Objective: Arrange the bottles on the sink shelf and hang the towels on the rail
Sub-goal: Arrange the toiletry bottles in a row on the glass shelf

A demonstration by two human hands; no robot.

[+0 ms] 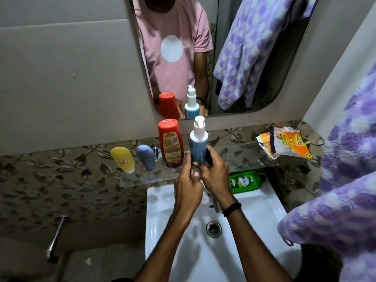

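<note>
Above the sink (254, 210): glass shelf (142, 178) on a leaf-patterned wall, under the mirror (254, 88).
Shelf left: yellow bottle (122, 159), grey bottle (146, 157) and red bottle (171, 143), cap-down.
Shelf right end: packet (284, 143).
Hands: left hand (188, 184) and right hand (215, 176) grip the upright pump bottle (198, 143) beside the red bottle.
Open room: bare glass between pump bottle and packet.
Sink rim: green bottle (245, 181), lying flat.
Right edge: purple towel (345, 180).

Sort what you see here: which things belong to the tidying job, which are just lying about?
Job: yellow bottle, grey bottle, red bottle, pump bottle in left hand and right hand, green bottle, glass shelf, purple towel.
Lying about: scrub-pad packet, mirror, drain.
</note>
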